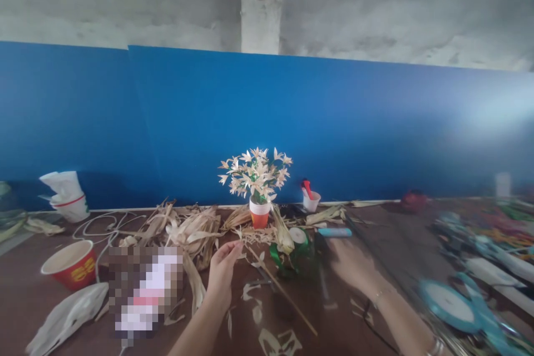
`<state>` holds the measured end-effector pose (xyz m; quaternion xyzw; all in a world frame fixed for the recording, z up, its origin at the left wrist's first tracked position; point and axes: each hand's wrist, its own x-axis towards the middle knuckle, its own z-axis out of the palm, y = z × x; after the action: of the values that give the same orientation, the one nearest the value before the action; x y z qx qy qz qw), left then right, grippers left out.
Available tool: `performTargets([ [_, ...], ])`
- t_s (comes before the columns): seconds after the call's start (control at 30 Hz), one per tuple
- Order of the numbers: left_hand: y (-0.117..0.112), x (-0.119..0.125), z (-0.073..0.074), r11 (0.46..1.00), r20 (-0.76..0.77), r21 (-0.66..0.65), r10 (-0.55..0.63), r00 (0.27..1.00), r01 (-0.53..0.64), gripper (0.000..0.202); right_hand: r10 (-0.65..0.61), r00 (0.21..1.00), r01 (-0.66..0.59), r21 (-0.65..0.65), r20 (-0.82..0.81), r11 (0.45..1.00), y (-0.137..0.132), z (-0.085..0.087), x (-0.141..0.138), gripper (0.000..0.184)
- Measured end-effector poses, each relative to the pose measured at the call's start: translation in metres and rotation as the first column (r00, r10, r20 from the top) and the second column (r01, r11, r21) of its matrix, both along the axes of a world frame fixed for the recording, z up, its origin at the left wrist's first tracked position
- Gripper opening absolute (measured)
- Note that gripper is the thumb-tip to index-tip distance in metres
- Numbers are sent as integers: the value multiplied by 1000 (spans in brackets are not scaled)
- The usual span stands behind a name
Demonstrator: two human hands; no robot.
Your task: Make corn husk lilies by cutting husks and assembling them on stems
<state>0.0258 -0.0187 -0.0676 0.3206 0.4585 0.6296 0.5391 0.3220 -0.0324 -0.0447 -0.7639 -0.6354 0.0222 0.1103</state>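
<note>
My left hand rests on the brown table with its fingers stretched up and slightly curved, nothing gripped in them. Its fingertips lie beside the upper end of a thin stem with a pale husk flower, which runs down to the right. My right hand hovers low over the table near a roll of green ribbon; it is smeared by motion, so its fingers cannot be read. Behind both hands stands a small orange and white pot of pale husk flowers.
Dried corn husks are piled at mid left. A red paper cup, a white bag and stacked white cups sit left. A teal tube and a cup holding a red tool sit behind; blurred teal items lie right.
</note>
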Motion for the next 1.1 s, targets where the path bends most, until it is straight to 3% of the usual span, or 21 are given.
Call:
performTargets([
  [0.1, 1, 0, -2, 1000, -16, -6, -13, 1000, 13, 32, 101, 995, -101, 45, 15, 994, 0, 19, -39, 29],
  [0.17, 2, 0, -4, 1000, -31, -3, -23, 999, 23, 33, 320, 945, -315, 74, -68, 946, 4, 23, -72, 24],
  [0.23, 2, 0, -5, 1000, -36, -7, -24, 999, 24, 35, 471, 876, -466, 66, -107, 882, 13, 18, -102, 22],
  [0.3, 2, 1, -6, 999, -24, -15, -30, 999, 29, 36, 517, 851, -511, 85, -89, 855, 23, 8, -124, 19],
  [0.5, 3, 1, -7, 999, 37, -9, -34, 999, 34, 36, 653, 757, -648, 93, -35, 756, 41, -18, -143, 26],
  [0.63, 2, 2, -6, 999, 53, -1, -48, 997, 48, 34, 651, 757, -648, 65, -58, 759, 44, -34, -146, 21],
  [0.8, 2, 1, -7, 998, 39, -8, -58, 998, 58, 34, 648, 756, -635, 138, -95, 760, 48, -49, -146, 14],
  [0.9, 3, 1, -8, 999, 27, -9, -45, 999, 45, 33, 662, 737, -638, 184, -133, 747, 49, -46, -147, 11],
  [0.97, 3, 1, -8, 999, 21, -11, -39, 999, 40, 32, 628, 722, -574, 255, -290, 778, 49, -38, -147, 7],
  [1.03, 2, 1, -7, 999, 16, -15, -41, 999, 41, 31, 534, 633, -442, 305, -560, 844, 49, -28, -147, 4],
  [1.1, 1, 2, -6, 999, 11, -19, -42, 999, 42, 31, 414, 454, -326, 285, -789, 901, 49, -16, -145, 8],
])
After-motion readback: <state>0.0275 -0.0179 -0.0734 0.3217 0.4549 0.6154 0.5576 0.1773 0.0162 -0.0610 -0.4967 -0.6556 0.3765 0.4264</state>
